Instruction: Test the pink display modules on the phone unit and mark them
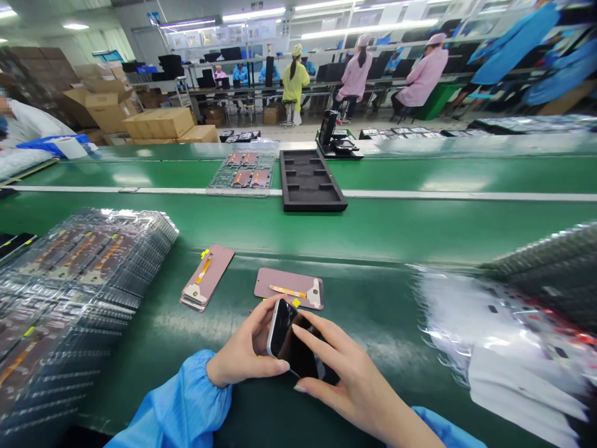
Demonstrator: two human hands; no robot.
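Both hands hold a dark, glossy phone-like device [298, 350] with a silvery edge, tilted above the green work surface. My left hand [249, 348] wraps round its left end, thumb along the near edge. My right hand [338, 361] grips the right end, with fingers lying across the dark face and the thumb at the near edge. Just beyond the hands lies a pinkish screen panel [291, 285] with an orange flex cable and a yellow tab. To its left, a small stack of similar panels [214, 267] rests at an angle.
Clear trays with panels [93, 261] are piled at the left. Plastic sheets [508, 336] and stacked trays [559, 267] stand at the right. Farther back are a black foam tray [310, 202], a clear tray with boards [245, 171] and a black fixture [333, 140]. People sit beyond.
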